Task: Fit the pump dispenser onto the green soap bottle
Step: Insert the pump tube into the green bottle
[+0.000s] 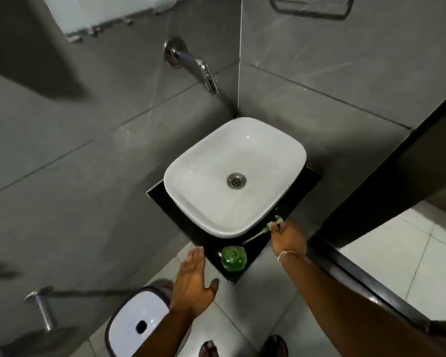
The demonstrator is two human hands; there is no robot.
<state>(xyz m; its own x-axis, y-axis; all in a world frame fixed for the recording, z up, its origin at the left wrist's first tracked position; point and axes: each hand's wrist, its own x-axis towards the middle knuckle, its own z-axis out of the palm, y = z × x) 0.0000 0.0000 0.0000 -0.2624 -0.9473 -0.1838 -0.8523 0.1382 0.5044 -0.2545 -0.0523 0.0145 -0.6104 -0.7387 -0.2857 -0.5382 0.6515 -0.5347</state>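
Observation:
The green soap bottle (233,258) stands upright and uncapped on the black counter (245,275), near its front corner. The pump dispenser (265,230), white head with a green collar and a thin tube, lies on the counter just right of the basin. My right hand (289,239) is over the pump's head, fingers closing around it. My left hand (194,282) hovers flat with fingers spread, left of the bottle and off the counter edge, holding nothing.
A white basin (211,217) fills most of the counter, under a wall tap (204,70). A white bin (137,320) stands on the floor at lower left, with a metal rail (40,309) beside it. A dark door frame (371,202) runs along the right.

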